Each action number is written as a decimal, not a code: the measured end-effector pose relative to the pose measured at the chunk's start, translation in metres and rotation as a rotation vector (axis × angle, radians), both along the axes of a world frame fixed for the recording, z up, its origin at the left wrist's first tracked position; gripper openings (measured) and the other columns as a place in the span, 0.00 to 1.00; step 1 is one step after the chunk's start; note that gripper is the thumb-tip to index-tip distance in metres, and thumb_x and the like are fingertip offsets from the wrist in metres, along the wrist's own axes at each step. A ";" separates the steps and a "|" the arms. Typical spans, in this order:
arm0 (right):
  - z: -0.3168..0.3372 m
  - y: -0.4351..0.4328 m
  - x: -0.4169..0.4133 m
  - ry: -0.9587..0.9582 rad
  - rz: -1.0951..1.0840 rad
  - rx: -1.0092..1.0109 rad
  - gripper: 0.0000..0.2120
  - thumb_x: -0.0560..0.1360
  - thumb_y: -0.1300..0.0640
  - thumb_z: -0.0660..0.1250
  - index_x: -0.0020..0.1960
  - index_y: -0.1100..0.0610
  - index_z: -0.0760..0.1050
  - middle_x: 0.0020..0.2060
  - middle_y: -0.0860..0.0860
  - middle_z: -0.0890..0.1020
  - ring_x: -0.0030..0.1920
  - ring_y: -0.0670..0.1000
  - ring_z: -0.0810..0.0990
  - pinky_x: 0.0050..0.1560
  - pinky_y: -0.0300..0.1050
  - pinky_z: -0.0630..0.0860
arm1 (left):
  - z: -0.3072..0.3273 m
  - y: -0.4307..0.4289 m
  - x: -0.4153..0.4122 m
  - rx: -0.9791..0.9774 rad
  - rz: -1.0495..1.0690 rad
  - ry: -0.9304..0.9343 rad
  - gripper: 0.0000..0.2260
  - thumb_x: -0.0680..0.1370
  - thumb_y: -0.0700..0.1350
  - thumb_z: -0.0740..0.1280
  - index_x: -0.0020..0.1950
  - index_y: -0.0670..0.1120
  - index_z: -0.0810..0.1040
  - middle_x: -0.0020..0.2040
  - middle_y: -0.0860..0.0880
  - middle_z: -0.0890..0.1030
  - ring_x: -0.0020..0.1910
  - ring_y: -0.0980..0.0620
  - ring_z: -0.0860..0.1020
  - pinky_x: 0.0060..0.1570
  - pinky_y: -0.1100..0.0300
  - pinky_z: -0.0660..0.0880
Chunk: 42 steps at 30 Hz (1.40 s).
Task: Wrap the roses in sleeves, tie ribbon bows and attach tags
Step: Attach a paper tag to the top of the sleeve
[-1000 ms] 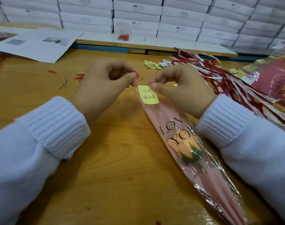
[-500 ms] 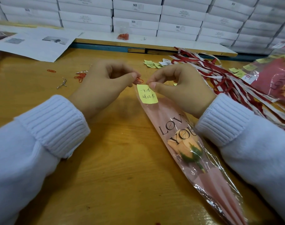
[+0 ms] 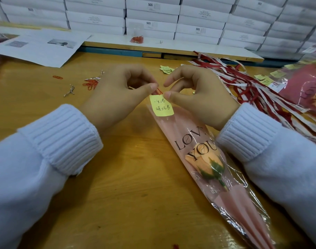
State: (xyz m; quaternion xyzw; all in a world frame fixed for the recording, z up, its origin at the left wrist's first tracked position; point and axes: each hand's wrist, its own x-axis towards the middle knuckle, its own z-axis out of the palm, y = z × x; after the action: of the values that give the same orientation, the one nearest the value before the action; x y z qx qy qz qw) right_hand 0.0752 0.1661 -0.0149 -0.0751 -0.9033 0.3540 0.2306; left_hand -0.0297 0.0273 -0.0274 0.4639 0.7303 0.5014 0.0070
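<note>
A peach rose (image 3: pixel 206 163) lies in a pink and clear sleeve (image 3: pixel 186 130) printed "LOVE YOU", slanting across the wooden table (image 3: pixel 128 194). A yellow handwritten tag (image 3: pixel 161 108) sits at the sleeve's far end. My left hand (image 3: pixel 121 94) pinches a red paper clip (image 3: pixel 158 91) at the tag's top edge. My right hand (image 3: pixel 198 94) pinches the tag's top right corner with thumb and finger.
Red and white ribbons (image 3: pixel 252 90) spread at the right, beside more sleeved roses (image 3: pixel 306 87). Loose yellow tags (image 3: pixel 166 69), red paper clips (image 3: pixel 90 83) and silver twist ties (image 3: pixel 70 90) lie behind my hands. Printed sheets (image 3: pixel 43 45) and stacked white boxes (image 3: pixel 153 17) line the back.
My left hand has pushed the red paper clip down onto the tag's top edge. My right hand's fingers have spread a little while still pinching the tag.
</note>
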 end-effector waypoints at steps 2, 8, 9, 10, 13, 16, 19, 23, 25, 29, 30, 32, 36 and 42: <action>0.001 -0.001 0.000 -0.002 0.017 -0.016 0.06 0.72 0.58 0.71 0.47 0.51 0.76 0.34 0.47 0.84 0.42 0.42 0.82 0.44 0.19 0.67 | 0.000 0.000 0.001 0.023 0.046 0.024 0.06 0.77 0.45 0.66 0.44 0.56 0.78 0.40 0.61 0.81 0.44 0.66 0.79 0.45 0.68 0.77; 0.000 -0.004 0.001 -0.006 0.043 -0.025 0.08 0.72 0.58 0.72 0.47 0.49 0.76 0.34 0.46 0.84 0.43 0.40 0.82 0.47 0.20 0.66 | 0.002 -0.001 0.004 0.069 0.103 0.071 0.07 0.77 0.45 0.67 0.43 0.58 0.77 0.40 0.62 0.80 0.42 0.67 0.78 0.44 0.73 0.75; 0.000 -0.005 0.001 -0.004 0.038 -0.024 0.08 0.72 0.58 0.72 0.47 0.49 0.76 0.34 0.46 0.83 0.43 0.41 0.82 0.48 0.21 0.66 | 0.002 -0.001 0.004 0.047 0.079 0.064 0.07 0.76 0.45 0.67 0.43 0.58 0.77 0.40 0.61 0.80 0.42 0.67 0.79 0.43 0.74 0.74; 0.000 -0.004 0.001 -0.002 0.034 -0.021 0.08 0.72 0.58 0.72 0.47 0.49 0.76 0.34 0.46 0.83 0.43 0.41 0.82 0.48 0.23 0.67 | 0.003 -0.001 0.005 0.020 0.052 0.053 0.06 0.76 0.45 0.67 0.43 0.57 0.78 0.40 0.61 0.81 0.42 0.66 0.79 0.41 0.74 0.74; 0.000 -0.004 0.001 0.001 0.029 -0.011 0.08 0.72 0.59 0.72 0.47 0.50 0.75 0.33 0.46 0.83 0.42 0.43 0.82 0.47 0.25 0.69 | 0.004 -0.001 0.004 -0.023 0.000 -0.006 0.06 0.75 0.45 0.68 0.43 0.56 0.80 0.38 0.60 0.82 0.42 0.66 0.79 0.37 0.76 0.73; 0.000 -0.004 0.001 0.000 0.025 -0.005 0.07 0.72 0.59 0.71 0.48 0.52 0.76 0.34 0.47 0.83 0.42 0.45 0.82 0.48 0.27 0.70 | 0.003 0.001 0.003 -0.013 0.002 -0.066 0.06 0.75 0.45 0.69 0.41 0.57 0.81 0.37 0.61 0.83 0.42 0.66 0.80 0.36 0.75 0.74; 0.001 -0.004 0.001 -0.011 0.027 0.000 0.08 0.72 0.60 0.71 0.49 0.53 0.76 0.34 0.48 0.83 0.42 0.44 0.82 0.46 0.23 0.68 | 0.001 0.002 0.002 0.021 0.026 -0.095 0.07 0.75 0.45 0.69 0.39 0.57 0.80 0.37 0.62 0.82 0.41 0.66 0.80 0.36 0.75 0.74; 0.001 -0.004 0.001 -0.018 0.037 -0.009 0.08 0.72 0.60 0.71 0.48 0.51 0.76 0.34 0.47 0.83 0.41 0.42 0.82 0.44 0.19 0.67 | 0.001 0.002 0.002 0.050 0.029 -0.093 0.07 0.75 0.44 0.69 0.40 0.56 0.80 0.36 0.63 0.82 0.40 0.66 0.80 0.36 0.76 0.73; 0.001 -0.004 0.001 -0.012 0.038 -0.006 0.08 0.72 0.60 0.71 0.49 0.52 0.76 0.34 0.47 0.83 0.41 0.43 0.82 0.44 0.20 0.68 | 0.001 0.001 0.002 0.027 0.005 -0.089 0.07 0.75 0.44 0.69 0.40 0.57 0.80 0.37 0.62 0.83 0.40 0.66 0.80 0.37 0.76 0.73; 0.000 -0.003 0.001 -0.009 0.035 -0.002 0.07 0.73 0.59 0.71 0.49 0.52 0.76 0.34 0.47 0.83 0.41 0.46 0.83 0.46 0.22 0.69 | 0.001 0.001 0.002 -0.020 -0.021 -0.091 0.07 0.75 0.45 0.69 0.40 0.57 0.80 0.38 0.63 0.82 0.41 0.67 0.80 0.36 0.76 0.73; 0.000 -0.003 0.001 -0.010 0.034 -0.002 0.07 0.73 0.59 0.71 0.49 0.52 0.76 0.34 0.48 0.83 0.41 0.46 0.83 0.46 0.22 0.68 | 0.001 0.001 0.002 -0.026 -0.024 -0.098 0.07 0.75 0.45 0.69 0.40 0.57 0.80 0.38 0.63 0.82 0.41 0.68 0.79 0.35 0.76 0.72; 0.000 -0.003 0.000 -0.009 0.034 -0.002 0.07 0.73 0.58 0.70 0.49 0.52 0.76 0.34 0.48 0.83 0.41 0.45 0.82 0.46 0.22 0.68 | 0.001 0.001 0.002 -0.036 -0.030 -0.111 0.08 0.76 0.46 0.68 0.39 0.57 0.80 0.37 0.63 0.82 0.41 0.70 0.79 0.33 0.77 0.72; -0.001 -0.002 0.000 -0.002 0.029 -0.005 0.07 0.73 0.59 0.70 0.49 0.53 0.76 0.34 0.47 0.83 0.41 0.41 0.81 0.51 0.24 0.66 | 0.001 0.000 0.003 -0.041 -0.082 -0.122 0.08 0.76 0.48 0.66 0.39 0.58 0.81 0.37 0.62 0.83 0.41 0.68 0.79 0.35 0.76 0.73; -0.001 0.000 0.000 0.026 0.000 -0.007 0.06 0.73 0.60 0.70 0.49 0.54 0.76 0.35 0.47 0.83 0.41 0.43 0.81 0.46 0.23 0.67 | -0.003 0.000 0.000 -0.092 -0.088 -0.130 0.05 0.74 0.48 0.70 0.49 0.56 0.81 0.39 0.57 0.84 0.43 0.64 0.81 0.39 0.71 0.77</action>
State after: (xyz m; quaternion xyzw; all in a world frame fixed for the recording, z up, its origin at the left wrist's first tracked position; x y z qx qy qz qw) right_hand 0.0753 0.1665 -0.0156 -0.0713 -0.8990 0.3579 0.2419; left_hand -0.0298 0.0272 -0.0301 0.4611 0.7295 0.4957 0.0977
